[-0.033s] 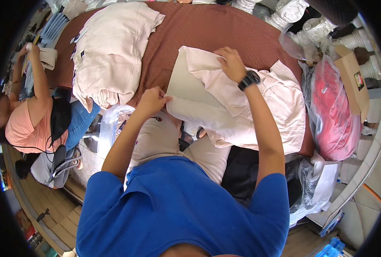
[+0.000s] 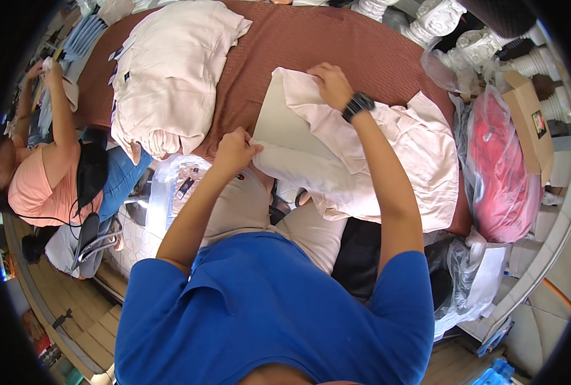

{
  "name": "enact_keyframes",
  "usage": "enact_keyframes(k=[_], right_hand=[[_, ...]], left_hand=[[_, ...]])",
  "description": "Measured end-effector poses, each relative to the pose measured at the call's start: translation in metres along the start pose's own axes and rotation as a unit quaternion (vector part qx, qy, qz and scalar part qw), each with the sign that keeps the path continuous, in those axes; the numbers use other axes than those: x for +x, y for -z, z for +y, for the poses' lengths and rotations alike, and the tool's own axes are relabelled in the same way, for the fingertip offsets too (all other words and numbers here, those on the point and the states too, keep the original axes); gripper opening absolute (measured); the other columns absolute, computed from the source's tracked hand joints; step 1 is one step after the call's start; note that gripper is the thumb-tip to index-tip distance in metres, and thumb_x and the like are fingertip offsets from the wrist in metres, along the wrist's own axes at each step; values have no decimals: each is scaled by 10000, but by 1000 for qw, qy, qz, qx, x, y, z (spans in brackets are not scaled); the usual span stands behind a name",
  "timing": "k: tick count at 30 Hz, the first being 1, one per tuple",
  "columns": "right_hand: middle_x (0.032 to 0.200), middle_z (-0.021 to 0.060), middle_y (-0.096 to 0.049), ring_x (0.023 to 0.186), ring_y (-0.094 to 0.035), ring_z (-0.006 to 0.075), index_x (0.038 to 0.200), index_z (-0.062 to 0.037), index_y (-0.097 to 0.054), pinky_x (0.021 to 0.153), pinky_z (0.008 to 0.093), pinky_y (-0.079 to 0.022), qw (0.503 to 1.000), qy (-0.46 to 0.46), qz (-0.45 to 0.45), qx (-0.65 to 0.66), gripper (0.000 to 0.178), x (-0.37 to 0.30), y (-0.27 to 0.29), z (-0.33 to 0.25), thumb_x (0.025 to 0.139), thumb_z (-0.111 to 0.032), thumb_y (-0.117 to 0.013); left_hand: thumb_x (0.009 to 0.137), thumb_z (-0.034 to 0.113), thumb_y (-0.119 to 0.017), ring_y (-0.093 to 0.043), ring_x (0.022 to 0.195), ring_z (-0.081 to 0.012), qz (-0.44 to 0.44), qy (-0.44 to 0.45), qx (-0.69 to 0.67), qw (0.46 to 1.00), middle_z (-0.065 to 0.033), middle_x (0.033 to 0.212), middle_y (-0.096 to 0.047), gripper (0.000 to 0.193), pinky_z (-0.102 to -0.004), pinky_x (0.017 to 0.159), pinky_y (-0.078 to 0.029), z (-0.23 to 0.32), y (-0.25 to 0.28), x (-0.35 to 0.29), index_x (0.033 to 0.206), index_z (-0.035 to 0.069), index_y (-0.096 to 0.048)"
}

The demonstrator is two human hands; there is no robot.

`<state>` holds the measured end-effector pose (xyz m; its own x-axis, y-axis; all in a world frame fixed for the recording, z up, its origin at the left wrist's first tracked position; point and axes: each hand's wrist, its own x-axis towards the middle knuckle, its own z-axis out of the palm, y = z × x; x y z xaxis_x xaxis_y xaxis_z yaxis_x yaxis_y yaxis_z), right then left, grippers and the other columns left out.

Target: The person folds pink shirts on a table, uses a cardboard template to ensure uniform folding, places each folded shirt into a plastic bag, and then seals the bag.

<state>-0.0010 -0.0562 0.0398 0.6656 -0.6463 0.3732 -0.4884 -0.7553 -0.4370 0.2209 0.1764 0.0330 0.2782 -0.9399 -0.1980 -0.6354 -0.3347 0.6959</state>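
A pale pink shirt (image 2: 420, 138) lies spread on the brown-covered table in front of me. On it rests a flat light-grey board (image 2: 278, 122), partly covered by folded-over cloth. My left hand (image 2: 235, 153) pinches the near left corner of the shirt, where cloth is turned up over the board's near edge. At the far side, my right hand (image 2: 332, 86), with a black watch on the wrist, is closed at the shirt's far edge; its fingertips are partly hidden. A pile of similar pale shirts (image 2: 170, 70) sits to the left.
The brown tablecloth (image 2: 285, 35) bulges out in a curve. White ornate pillars (image 2: 433, 22) stand beyond it. At right are a clear bag of red cloth (image 2: 503, 167) and an open cardboard box (image 2: 529, 122). A seated co-worker (image 2: 42, 186) in a peach top handles cloth at left.
My right hand has shifted left and slightly away from me along the shirt's far edge. The left hand stays at the near corner. The co-worker's cloth has moved a little.
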Motion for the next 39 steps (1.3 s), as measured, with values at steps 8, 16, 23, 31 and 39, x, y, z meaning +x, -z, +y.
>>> enact_keyframes(k=[8, 16, 23, 31, 39], right_hand=[[1119, 108, -677, 1053, -608, 328, 1093, -113, -731, 956, 420, -486, 979, -171, -107, -21, 288, 63, -68, 0, 824, -212, -752], [946, 86, -722, 909, -674, 203, 1034, -54, -730, 851, 333, -528, 969, -204, -99, 98, 279, 64, -69, 19, 810, -207, -793], [937, 79, -717, 889, -660, 191, 1015, -40, -710, 825, 317, -516, 952, -222, -210, 35, 275, 80, -62, 18, 809, -197, -800], [1027, 110, -678, 996, -633, 228, 1097, -71, -665, 872, 381, -503, 965, -202, -158, 58, 381, 73, -54, 29, 810, -278, -807], [1140, 157, -617, 1174, -519, 397, 1058, -88, -643, 943, 510, -457, 959, -126, -174, -184, 426, 7, -26, -85, 796, -397, -777]], left_hand=[[792, 136, -766, -673, 728, -340, 59, 2, -80, 995, -178, 742, -680, 208, -419, 720, -519, -15, -12, 2, 857, -18, -641], [782, 116, -730, -656, 618, -207, 72, -9, -225, 972, -121, 693, -677, 150, -349, 620, -515, -34, -17, 9, 794, -11, -652], [776, 101, -712, -641, 582, -175, 90, -8, -243, 966, -104, 666, -665, 130, -325, 596, -508, -32, -17, 6, 783, -4, -637], [758, 84, -762, -657, 640, -254, 62, -33, -240, 968, -165, 804, -674, 301, -373, 653, -516, -20, -15, 1, 949, -12, -550], [757, 104, -812, -650, 679, -284, 93, -90, -168, 977, -175, 839, -672, 414, -379, 661, -513, -23, -22, 1, 1056, -6, -548]])
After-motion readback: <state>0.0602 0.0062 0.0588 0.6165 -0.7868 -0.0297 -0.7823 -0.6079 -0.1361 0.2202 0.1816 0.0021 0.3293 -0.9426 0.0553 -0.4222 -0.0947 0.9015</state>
